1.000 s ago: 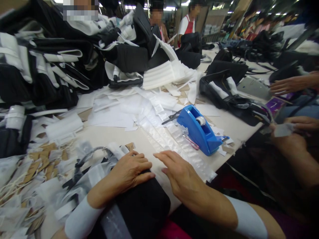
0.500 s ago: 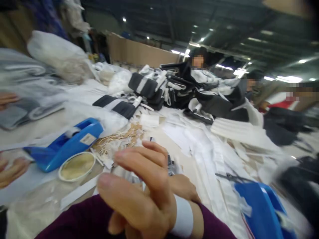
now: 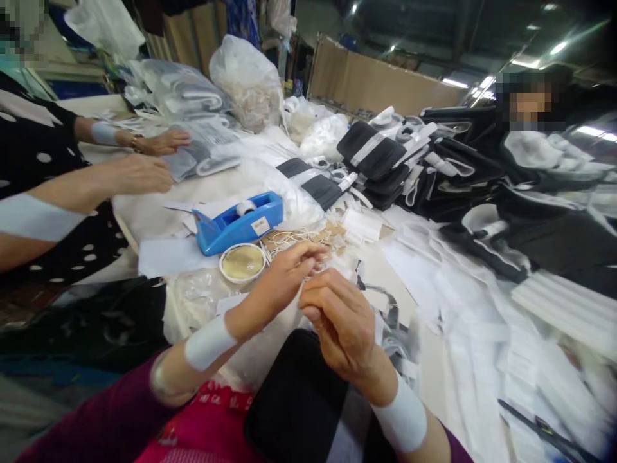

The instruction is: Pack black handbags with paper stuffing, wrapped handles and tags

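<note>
My left hand (image 3: 284,276) reaches over the littered table, fingers stretched and loosely bent, with nothing visible in them. Close beside it on the right, my right hand (image 3: 340,321) has its fingertips pinched together; whatever lies between them is hidden. Below the hands, at the near side, is a black folded bundle (image 3: 294,399) with a pale band around it. A round tub (image 3: 242,262) of yellowish stuff stands left of my left hand. Just behind the tub sits a blue tape dispenser (image 3: 231,225).
Another person's hands (image 3: 144,173) rest near grey wrapped bundles (image 3: 202,145) at left. Black banded bundles (image 3: 371,151) are piled at the back. White strips (image 3: 463,321) cover the right side, with dark scissors (image 3: 540,427) near the front. Cord scraps (image 3: 294,239) lie mid-table.
The view has swung left, bringing the other person's arms and the black bundle into sight. My right hand has lowered away from the camera, its spread fingers now pinched.
</note>
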Available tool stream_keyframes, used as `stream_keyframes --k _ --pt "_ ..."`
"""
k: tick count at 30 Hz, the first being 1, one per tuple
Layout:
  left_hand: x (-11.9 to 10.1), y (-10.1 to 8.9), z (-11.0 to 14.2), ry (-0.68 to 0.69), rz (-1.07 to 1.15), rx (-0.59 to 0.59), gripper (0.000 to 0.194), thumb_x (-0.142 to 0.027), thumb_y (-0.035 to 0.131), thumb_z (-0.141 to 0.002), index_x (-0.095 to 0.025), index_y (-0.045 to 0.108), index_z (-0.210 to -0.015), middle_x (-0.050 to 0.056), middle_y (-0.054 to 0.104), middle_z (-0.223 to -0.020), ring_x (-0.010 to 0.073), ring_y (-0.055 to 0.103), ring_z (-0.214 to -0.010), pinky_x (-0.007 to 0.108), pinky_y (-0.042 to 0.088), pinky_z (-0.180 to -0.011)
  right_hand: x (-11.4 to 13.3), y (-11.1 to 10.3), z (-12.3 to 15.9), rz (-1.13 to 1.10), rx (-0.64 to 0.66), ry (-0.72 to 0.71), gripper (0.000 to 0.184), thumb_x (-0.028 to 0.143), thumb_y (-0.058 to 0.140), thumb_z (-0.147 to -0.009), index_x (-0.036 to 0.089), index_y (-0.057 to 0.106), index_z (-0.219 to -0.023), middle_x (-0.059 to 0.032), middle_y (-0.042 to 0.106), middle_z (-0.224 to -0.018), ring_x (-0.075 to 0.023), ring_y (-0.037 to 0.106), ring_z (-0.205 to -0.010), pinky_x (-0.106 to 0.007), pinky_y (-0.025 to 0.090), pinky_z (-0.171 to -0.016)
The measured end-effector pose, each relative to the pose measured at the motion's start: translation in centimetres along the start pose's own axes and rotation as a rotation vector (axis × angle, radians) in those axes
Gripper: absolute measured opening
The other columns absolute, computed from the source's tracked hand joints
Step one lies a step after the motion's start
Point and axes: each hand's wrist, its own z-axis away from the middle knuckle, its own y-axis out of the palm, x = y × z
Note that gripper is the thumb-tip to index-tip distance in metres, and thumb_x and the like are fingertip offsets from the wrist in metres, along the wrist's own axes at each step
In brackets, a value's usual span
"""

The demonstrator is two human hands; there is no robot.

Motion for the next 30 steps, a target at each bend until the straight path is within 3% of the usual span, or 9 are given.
stream_keyframes --k 2,3,6,8,12,17,23,27,30 --pt "2.5 -0.5 4.3 -0.065 0.137 -0.113 0.035 -0.027 0.033 -0.096 -0.014 0.060 -0.114 0.007 0.070 -0.110 0.0186 0.065 -0.103 0.033 0.053 -0.092 -0.8 0.8 0.0 0.034 0.281 0.051 0.027 0.028 0.038 -0.101 0.017 0.057 -0.084 -0.0065 0.062 -0.084 -0.0172 0.056 -0.081 -0.032 0.043 -0.076" --pt "3.4 -0.4 6.6 -0.123 0.213 -0.109 0.030 -0.028 0.037 -0.095 -0.017 0.061 -0.110 0.006 0.071 -0.105 0.0191 0.066 -0.099 0.034 0.055 -0.089 -1.2 1.2 0.1 0.062 0.429 0.084 0.031 0.032 0.038 -0.102 0.017 0.058 -0.083 -0.0059 0.062 -0.082 -0.0164 0.056 -0.079 -0.030 0.042 -0.075" --pt "4.5 0.8 12.5 -0.269 0.452 0.039 0.024 -0.033 0.042 -0.093 -0.022 0.061 -0.103 0.004 0.071 -0.095 0.0194 0.069 -0.086 0.033 0.059 -0.077 -2.0 2.2 0.6 0.127 0.790 0.144 0.040 0.040 0.036 -0.102 0.017 0.060 -0.079 -0.0038 0.063 -0.075 -0.0145 0.056 -0.071 -0.027 0.039 -0.070" --pt "4.4 1.8 14.6 -0.315 0.631 0.130 0.022 -0.033 0.043 -0.092 -0.022 0.059 -0.102 0.005 0.071 -0.095 0.0198 0.069 -0.089 0.034 0.059 -0.080 -2.0 2.7 0.8 0.184 0.900 0.148 0.043 0.041 0.036 -0.102 0.017 0.059 -0.075 -0.0042 0.064 -0.074 -0.0150 0.056 -0.072 -0.028 0.038 -0.071" --pt "3.9 3.2 15.7 -0.353 0.887 0.218 0.028 -0.023 0.053 -0.084 -0.024 0.053 -0.113 0.005 0.067 -0.114 0.0196 0.065 -0.107 0.036 0.054 -0.094 -1.6 3.5 0.9 0.320 0.950 0.119 0.040 0.037 0.038 -0.102 0.017 0.061 -0.076 -0.0055 0.064 -0.078 -0.0176 0.057 -0.078 -0.033 0.037 -0.078" --pt "4.6 3.9 15.8 -0.432 0.932 0.252 0.054 -0.015 0.061 -0.071 -0.024 0.047 -0.123 0.006 0.064 -0.123 0.0232 0.060 -0.117 0.040 0.048 -0.102 -1.6 4.0 1.0 0.385 0.987 0.108 0.032 0.028 0.038 -0.101 0.019 0.061 -0.081 -0.0039 0.062 -0.082 -0.0192 0.055 -0.080 -0.035 0.037 -0.077" --pt "5.2 5.7 14.6 -0.470 0.976 0.276 0.079 -0.008 0.059 -0.064 -0.020 0.038 -0.139 0.009 0.050 -0.143 0.0249 0.045 -0.133 0.039 0.034 -0.115 -1.1 4.3 1.3 0.467 0.962 0.175 0.035 0.031 0.032 -0.102 0.019 0.061 -0.087 -0.0041 0.063 -0.088 -0.0216 0.056 -0.088 -0.040 0.036 -0.091" --pt "5.4 7.3 13.2 -0.466 0.813 0.228 0.089 -0.018 0.068 -0.062 -0.017 0.035 -0.145 0.012 0.039 -0.151 0.0312 0.031 -0.142 0.046 0.021 -0.120 -1.0 3.8 0.9 0.534 0.975 0.180 0.036 0.028 0.031 -0.102 0.019 0.062 -0.086 -0.0048 0.064 -0.087 -0.0211 0.057 -0.085 -0.040 0.038 -0.089" --pt "6.1 8.4 12.0 -0.426 0.781 0.171 0.083 -0.033 0.067 -0.070 -0.016 0.037 -0.145 0.014 0.040 -0.150 0.0338 0.032 -0.141 0.050 0.023 -0.119 -1.7 3.1 0.5 0.595 0.960 0.192 0.036 0.026 0.033 -0.101 0.019 0.062 -0.081 -0.0047 0.065 -0.084 -0.0200 0.058 -0.083 -0.038 0.040 -0.086"
